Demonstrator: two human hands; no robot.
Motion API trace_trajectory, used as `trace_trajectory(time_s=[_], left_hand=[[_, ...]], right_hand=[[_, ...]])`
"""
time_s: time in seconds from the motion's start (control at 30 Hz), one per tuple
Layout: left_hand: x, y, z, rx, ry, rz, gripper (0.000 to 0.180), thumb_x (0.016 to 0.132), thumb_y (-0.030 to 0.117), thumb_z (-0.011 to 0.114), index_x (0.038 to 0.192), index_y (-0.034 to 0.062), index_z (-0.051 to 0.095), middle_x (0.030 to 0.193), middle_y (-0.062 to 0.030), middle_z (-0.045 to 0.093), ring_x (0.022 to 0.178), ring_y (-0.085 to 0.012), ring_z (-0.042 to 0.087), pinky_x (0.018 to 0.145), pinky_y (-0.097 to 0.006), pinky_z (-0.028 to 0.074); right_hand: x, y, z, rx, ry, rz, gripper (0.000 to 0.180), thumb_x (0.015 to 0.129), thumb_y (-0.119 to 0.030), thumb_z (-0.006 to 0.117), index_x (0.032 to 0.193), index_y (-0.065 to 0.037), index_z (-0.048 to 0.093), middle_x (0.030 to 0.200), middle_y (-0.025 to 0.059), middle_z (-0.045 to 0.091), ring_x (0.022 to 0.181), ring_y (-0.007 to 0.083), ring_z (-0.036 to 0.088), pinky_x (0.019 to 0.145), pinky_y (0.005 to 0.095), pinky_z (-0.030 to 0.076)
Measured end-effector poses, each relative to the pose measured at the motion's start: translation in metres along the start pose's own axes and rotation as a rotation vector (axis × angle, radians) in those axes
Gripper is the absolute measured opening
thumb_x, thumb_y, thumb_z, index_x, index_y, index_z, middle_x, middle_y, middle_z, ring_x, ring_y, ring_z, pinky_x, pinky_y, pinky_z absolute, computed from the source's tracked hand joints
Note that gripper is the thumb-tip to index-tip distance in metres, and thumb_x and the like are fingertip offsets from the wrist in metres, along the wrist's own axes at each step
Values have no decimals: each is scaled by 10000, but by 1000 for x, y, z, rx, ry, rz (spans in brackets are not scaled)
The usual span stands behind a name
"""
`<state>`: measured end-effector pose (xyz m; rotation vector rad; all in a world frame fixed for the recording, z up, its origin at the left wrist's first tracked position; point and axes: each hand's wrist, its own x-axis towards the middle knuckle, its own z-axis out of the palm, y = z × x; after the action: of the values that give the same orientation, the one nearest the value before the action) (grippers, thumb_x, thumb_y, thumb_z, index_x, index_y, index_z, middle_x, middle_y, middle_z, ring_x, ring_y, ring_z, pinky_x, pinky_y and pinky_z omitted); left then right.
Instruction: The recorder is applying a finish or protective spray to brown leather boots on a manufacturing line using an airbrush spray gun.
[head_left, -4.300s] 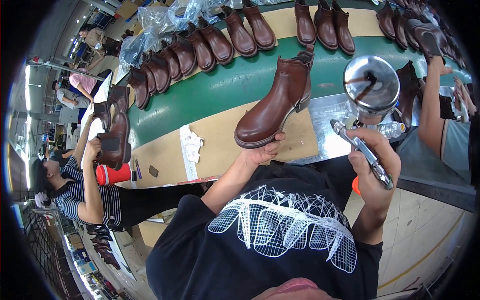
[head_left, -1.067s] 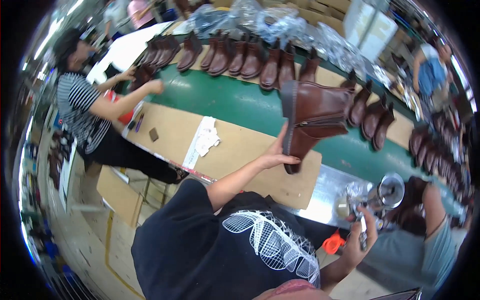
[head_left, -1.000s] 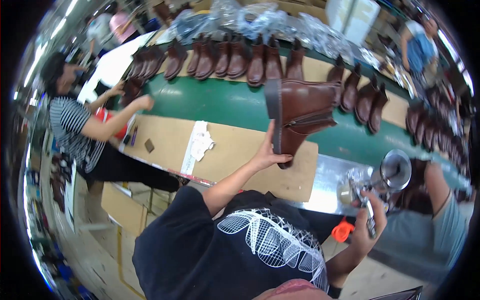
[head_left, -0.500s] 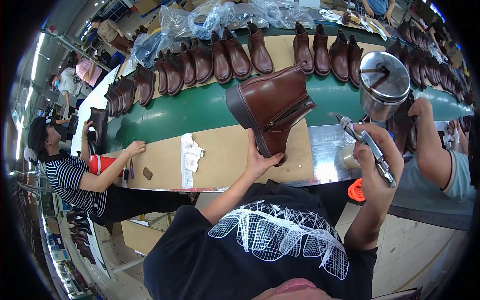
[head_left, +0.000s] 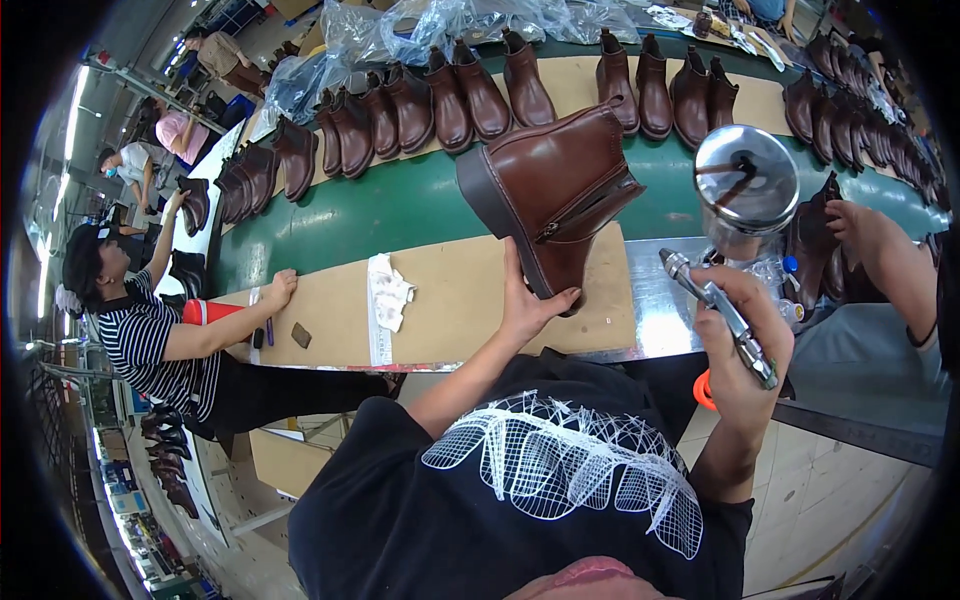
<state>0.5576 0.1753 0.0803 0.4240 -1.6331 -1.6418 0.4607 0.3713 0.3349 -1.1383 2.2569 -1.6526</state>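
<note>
Spray gun with metal cup: gripped by closed fingers of right hand | Brown boot: grasped at toe by left hand, tilted toe-down, sole leftward, held above tan board | Green tabletop: bordered beyond by row of boots | Plastic sheeting: heaped behind.
</note>
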Motion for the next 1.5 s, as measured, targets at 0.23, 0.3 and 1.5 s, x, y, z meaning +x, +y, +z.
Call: trace_trajectory(time_s=[0.23, 0.3, 1.5], left_hand=[[2, 11, 7, -102, 48, -55, 1178, 636, 148, 881, 1509, 5, 104, 1362, -160, 353, 1259, -261, 420, 1026, -379, 394], [1, 3, 2, -62, 47, -34, 1182, 636, 141, 879, 1511, 4, 97, 1363, -161, 352, 1259, -263, 422, 1020, -376, 402], [1, 26, -12, -92, -22, -104, 1203, 687, 169, 857, 1564, 125, 34, 1472, -131, 359, 1279, -244, 445, 1039, -365, 390]], right_hand=[[-5, 3, 16, -59, -60, -111, 283, 761, -191, 781, 1007, -78, 697, 862, 24, 700, 690, 148, 554, 741, 288, 377], [-5, 1, 20, -71, -96, -75, 278, 754, -192, 786, 995, -86, 698, 869, 18, 703, 685, 136, 572, 752, 284, 365], [-14, 14, 18, -14, -127, 44, 270, 705, -49, 709, 972, -17, 693, 907, 102, 697, 792, 209, 586, 806, 329, 442]])
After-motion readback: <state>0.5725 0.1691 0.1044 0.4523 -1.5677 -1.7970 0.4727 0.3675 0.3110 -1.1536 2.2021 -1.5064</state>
